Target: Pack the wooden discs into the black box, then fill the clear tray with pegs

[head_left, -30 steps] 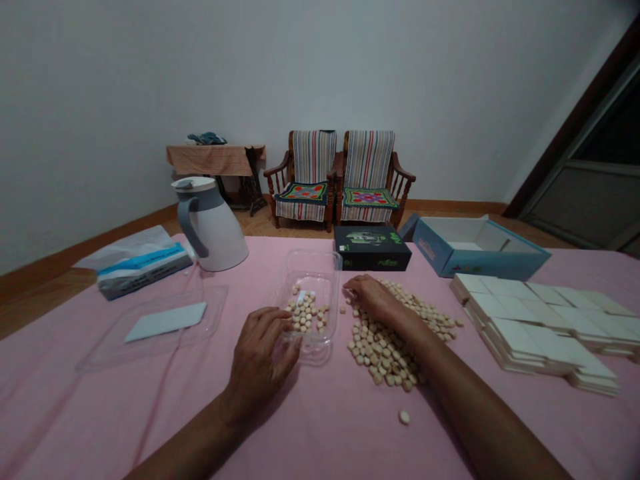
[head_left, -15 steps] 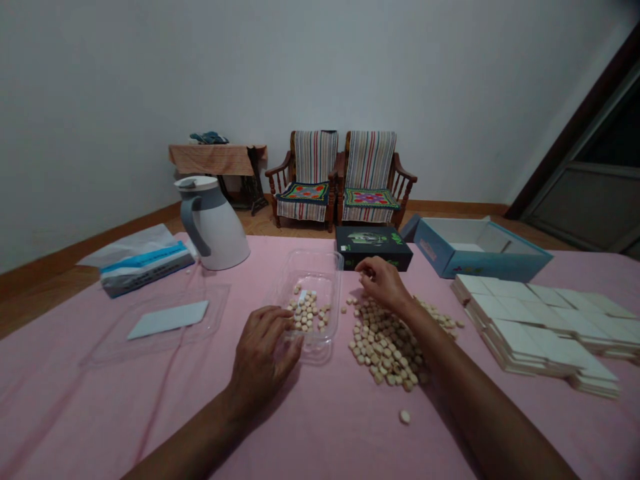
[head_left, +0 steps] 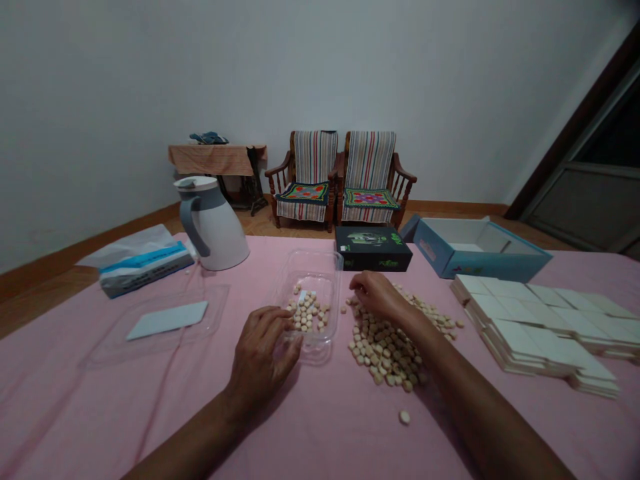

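A clear plastic tray (head_left: 327,267) lies on the pink tablecloth (head_left: 325,427) with several small beige tablets (head_left: 307,313) in it. My left hand (head_left: 263,357) grips the tray's near left corner, fingers curled on its rim. To the tray's right lies a pile of the same beige tablets (head_left: 385,343). My right hand (head_left: 377,293) rests over the far end of that pile, fingers bent down onto the pieces; what they pinch is hidden. One stray tablet (head_left: 404,417) sits nearer to me.
A white jug (head_left: 213,223) and a blue-white tissue pack (head_left: 143,267) stand at the back left. A clear lid with a paper slip (head_left: 165,320) lies left. A black box (head_left: 373,248), an open blue box (head_left: 475,250) and stacked white flat boxes (head_left: 540,320) fill the right.
My right hand rose from the pile toward the black box, then came back down onto the pile's far end. The left hand stayed on the tray.
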Demonstrator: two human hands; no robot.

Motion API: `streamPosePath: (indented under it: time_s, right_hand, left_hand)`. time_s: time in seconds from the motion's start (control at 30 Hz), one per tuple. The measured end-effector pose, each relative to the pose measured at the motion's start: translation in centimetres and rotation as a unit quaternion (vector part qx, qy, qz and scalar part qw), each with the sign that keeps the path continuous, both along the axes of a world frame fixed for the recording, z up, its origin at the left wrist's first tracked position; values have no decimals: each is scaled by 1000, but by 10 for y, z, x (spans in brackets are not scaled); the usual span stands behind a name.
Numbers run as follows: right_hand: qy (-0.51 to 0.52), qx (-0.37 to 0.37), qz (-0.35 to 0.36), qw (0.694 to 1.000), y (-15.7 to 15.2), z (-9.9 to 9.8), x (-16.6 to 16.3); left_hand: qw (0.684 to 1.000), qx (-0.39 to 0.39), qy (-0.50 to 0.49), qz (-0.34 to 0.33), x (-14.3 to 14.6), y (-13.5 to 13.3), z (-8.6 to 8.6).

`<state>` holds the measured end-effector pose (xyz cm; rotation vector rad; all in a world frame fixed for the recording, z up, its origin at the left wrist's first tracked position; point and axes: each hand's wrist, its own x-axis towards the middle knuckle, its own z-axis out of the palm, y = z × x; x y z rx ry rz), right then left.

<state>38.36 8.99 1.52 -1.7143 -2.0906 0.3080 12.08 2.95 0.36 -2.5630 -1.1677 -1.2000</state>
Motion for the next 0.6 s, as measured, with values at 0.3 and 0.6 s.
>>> streamPosePath:
  time_s: [0.3, 0.6]
  right_hand:
    - [-79, -55, -14, 995, 3, -23, -7]
    - [-72, -38, -47, 996, 8, -27, -5]
  left_hand:
    - [1000, -5, 1, -2, -1, -1, 0]
    - [1000, 13, 1, -8, -3, 1, -3]
